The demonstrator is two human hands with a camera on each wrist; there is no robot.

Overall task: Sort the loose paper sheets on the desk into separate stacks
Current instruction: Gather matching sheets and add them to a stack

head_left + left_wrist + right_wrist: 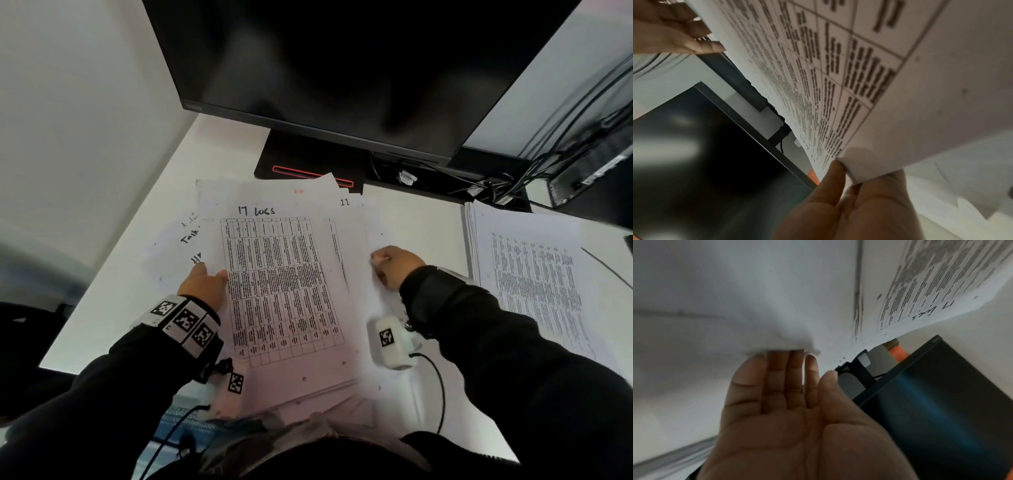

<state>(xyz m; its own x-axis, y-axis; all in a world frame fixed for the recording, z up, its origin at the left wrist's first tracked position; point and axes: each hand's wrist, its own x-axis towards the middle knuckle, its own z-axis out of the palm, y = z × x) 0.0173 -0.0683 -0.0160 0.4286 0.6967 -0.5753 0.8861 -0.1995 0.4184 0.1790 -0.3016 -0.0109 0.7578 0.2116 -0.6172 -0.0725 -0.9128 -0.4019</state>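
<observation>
A loose pile of paper sheets (284, 198) is fanned out on the white desk (421, 219). On top is a printed table sheet (281, 284) headed "17 logs". My left hand (205, 281) pinches its left edge, thumb on top (835, 170) and fingers beneath. My right hand (390, 263) is at the pile's right side. Its fingers (785, 363) curl under the edge of a plain white sheet (735, 305) lying below the table sheet (931, 288), and the thumb stands apart. The sheets are raised off the desk between both hands. A squared stack of printed sheets (534, 274) lies at the right.
A dark monitor (342, 68) hangs over the back of the desk, its black stand base (301, 164) just behind the pile. Tangled cables (496, 185) and a black device (589, 178) sit at the back right. Handwritten sheets (178, 246) stick out at the pile's left.
</observation>
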